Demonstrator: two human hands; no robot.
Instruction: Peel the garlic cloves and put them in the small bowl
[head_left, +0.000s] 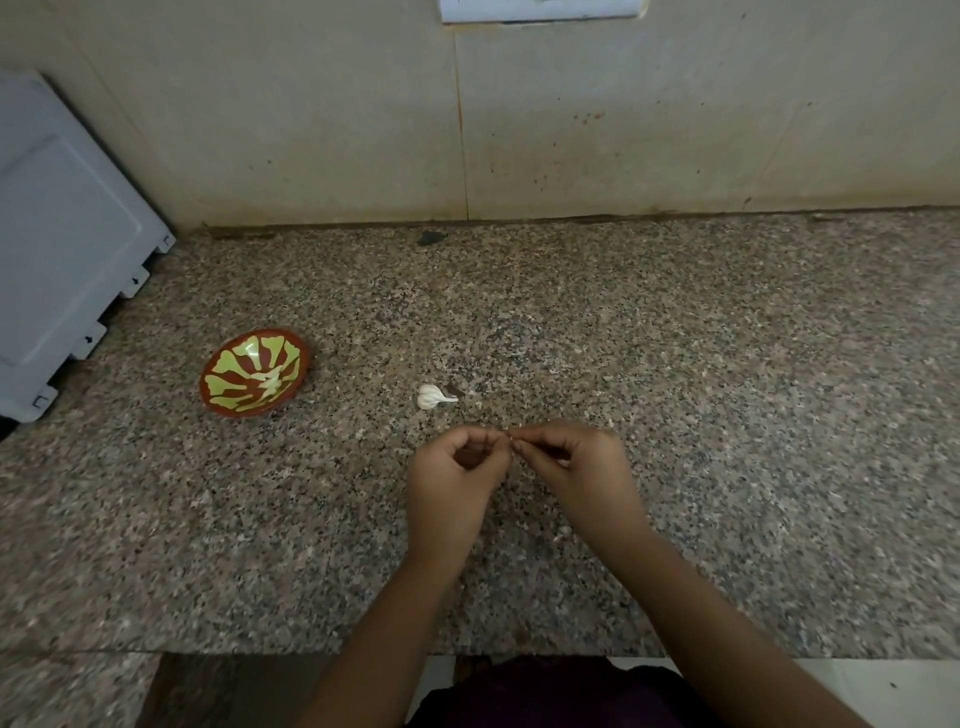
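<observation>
Head view: fingertips (530, 435) of left hand (457, 467) and right hand (576, 462) meet, pinching one garlic clove (513, 439), mostly hidden, above the granite counter (727, 415). Unheld: garlic piece (434, 397), just beyond the fingers. Destination: small bowl (254, 371), well left and beyond; left hand nearer. Clove's long axis: cannot tell.

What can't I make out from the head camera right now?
Head view, all:
Clove: nearly covered by the fingertips of left hand and right hand; peeled or not, unclear.
Small bowl: busy pattern, too small to tell whether cloves lie inside.
White garlic piece on the counter: too small to tell clove from skin.
Grey appliance: cut off by the left edge.
</observation>
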